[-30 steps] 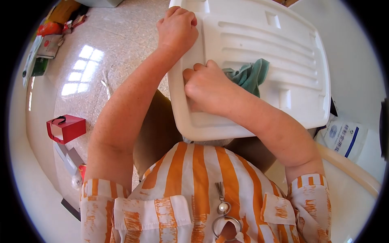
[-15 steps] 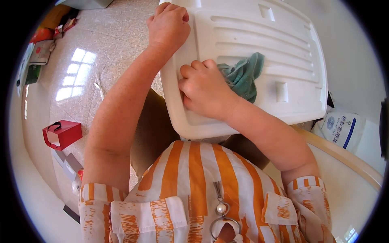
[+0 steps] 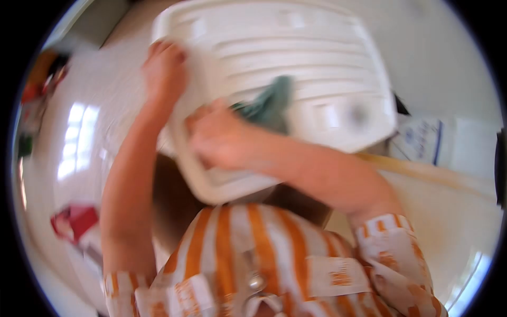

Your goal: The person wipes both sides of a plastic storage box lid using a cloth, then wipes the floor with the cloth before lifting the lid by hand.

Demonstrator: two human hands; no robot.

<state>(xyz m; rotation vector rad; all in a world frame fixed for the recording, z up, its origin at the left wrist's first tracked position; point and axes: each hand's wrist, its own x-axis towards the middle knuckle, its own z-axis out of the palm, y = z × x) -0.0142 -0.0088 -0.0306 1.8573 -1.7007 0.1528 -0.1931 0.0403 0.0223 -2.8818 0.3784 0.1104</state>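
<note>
A white plastic storage-box lid (image 3: 311,63) with raised ribs lies in front of me, its near edge close to my striped shirt. My left hand (image 3: 166,71) is closed with its fingers curled at the lid's left edge. Closer to me, my right hand (image 3: 222,136) is closed over a crumpled green cloth (image 3: 273,103), which sticks out on the hand's right side. That hand presses against the lid near the left rim. Motion blur softens both hands, and their fingertips are partly hidden.
On the shiny floor at left is a red gift bag (image 3: 79,222). A white printed bag (image 3: 420,138) lies right of the lid, beyond a pale curved rim (image 3: 406,166). A grey container (image 3: 90,24) stands at the upper left, near several blurred items along the wall.
The lid, the cloth and both hands sit lower and further left in view, with the lid slightly turned. More of its far edge shows. Both hands keep their holds.
</note>
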